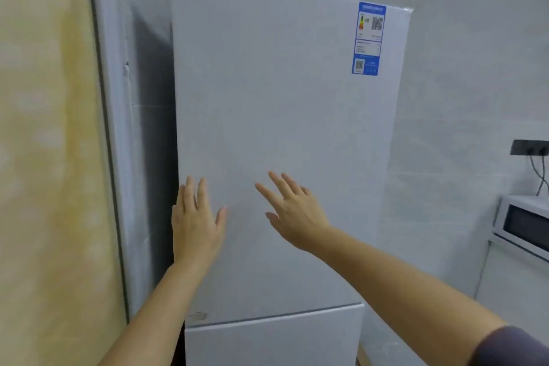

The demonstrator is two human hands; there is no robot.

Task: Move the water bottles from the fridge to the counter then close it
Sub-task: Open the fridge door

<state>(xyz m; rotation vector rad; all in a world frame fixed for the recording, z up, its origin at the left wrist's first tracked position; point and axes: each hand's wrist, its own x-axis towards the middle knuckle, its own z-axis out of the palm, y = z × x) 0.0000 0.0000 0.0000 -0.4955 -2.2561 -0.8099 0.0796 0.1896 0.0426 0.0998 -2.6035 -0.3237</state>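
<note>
A tall white fridge (282, 116) fills the middle of the view, its upper door shut and a lower door (273, 339) below it also shut. A blue energy label (367, 38) sits at the upper door's top right. My left hand (194, 223) is open with fingers up, at the door's left edge. My right hand (292, 211) is open too, fingers spread, over the middle of the door. Whether either palm touches the door I cannot tell. No water bottles are in sight.
A yellow curtain (44, 157) hangs at the left beside a white frame (116, 128). At the right a white microwave (523, 226) stands under a black wall socket (530, 147) with cables. Grey tiled wall lies behind.
</note>
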